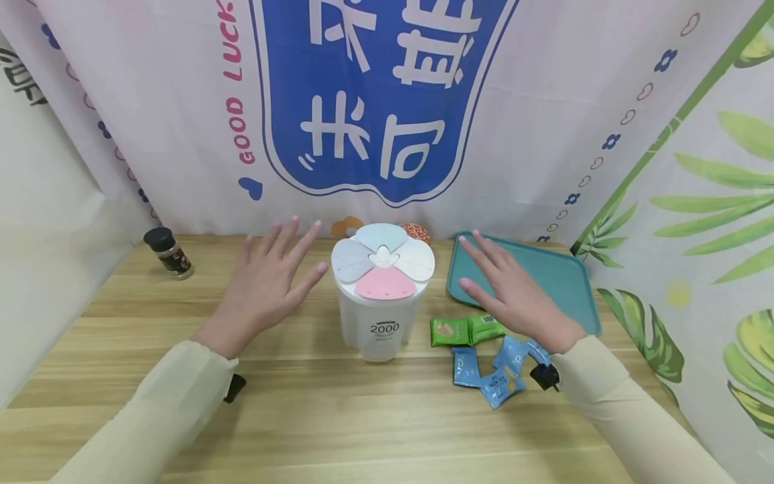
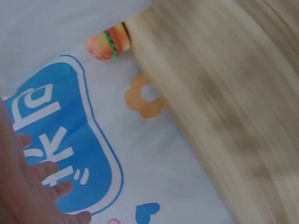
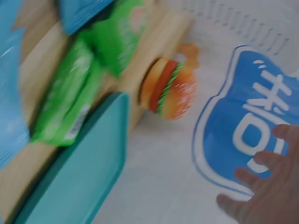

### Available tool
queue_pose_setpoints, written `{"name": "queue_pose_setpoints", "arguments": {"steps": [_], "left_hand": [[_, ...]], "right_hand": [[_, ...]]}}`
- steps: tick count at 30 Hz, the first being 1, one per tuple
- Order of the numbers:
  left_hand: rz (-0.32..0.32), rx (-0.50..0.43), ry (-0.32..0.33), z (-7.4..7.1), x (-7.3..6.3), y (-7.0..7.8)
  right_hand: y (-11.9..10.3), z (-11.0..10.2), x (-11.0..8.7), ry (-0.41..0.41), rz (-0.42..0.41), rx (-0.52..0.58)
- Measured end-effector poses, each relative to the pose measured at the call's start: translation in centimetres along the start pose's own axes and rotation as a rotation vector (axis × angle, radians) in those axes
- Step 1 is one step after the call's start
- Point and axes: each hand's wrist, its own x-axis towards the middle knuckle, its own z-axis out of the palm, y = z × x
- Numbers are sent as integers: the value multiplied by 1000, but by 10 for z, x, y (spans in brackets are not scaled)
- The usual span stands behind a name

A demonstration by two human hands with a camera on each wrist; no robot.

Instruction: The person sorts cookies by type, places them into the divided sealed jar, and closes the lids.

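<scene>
A clear plastic canister (image 1: 357,316) marked 2000 stands upright on the wooden table, capped by a petal-shaped lid (image 1: 385,284) in pink, white and pale blue. To its left, my left hand (image 1: 263,286) is raised with fingers spread, apart from the canister and holding nothing. My right hand (image 1: 514,292) hovers to the right, fingers extended, overlapping the teal tray (image 1: 556,282) in the head view. Two green snack packets (image 1: 450,331) and several blue packets (image 1: 465,366) lie below the right hand. Behind the canister, a toy hamburger (image 3: 170,88) is mostly hidden in the head view.
A black-capped seasoning bottle (image 1: 169,252) stands at the back left of the table. Along the rear edge hangs a printed white cloth (image 1: 181,134) with a blue emblem. A leaf-patterned cloth (image 1: 695,235) borders the right side.
</scene>
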Motion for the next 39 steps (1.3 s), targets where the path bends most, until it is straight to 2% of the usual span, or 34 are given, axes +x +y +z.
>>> {"name": "queue_pose_setpoints", "arguments": {"steps": [5, 9, 12, 16, 20, 28, 34, 39], "left_hand": [[71, -95, 137, -7, -3, 8], [167, -175, 270, -13, -7, 17], [251, -221, 316, -18, -10, 26], [354, -233, 313, -23, -14, 38], [426, -224, 296, -25, -16, 46], [558, -228, 255, -22, -17, 51], [598, -227, 240, -20, -16, 50], [607, -228, 222, -20, -15, 51]], "right_hand": [[-20, -10, 4, 35, -88, 127], [-37, -17, 5, 124, -180, 203], [-47, -20, 5, 194, -268, 246], [-59, -23, 8, 230, -381, 288], [-67, -23, 12, 208, -473, 317], [-80, -25, 14, 131, -502, 282], [-82, -23, 17, 149, -544, 229], [-81, -22, 19, 168, -563, 193]]}}
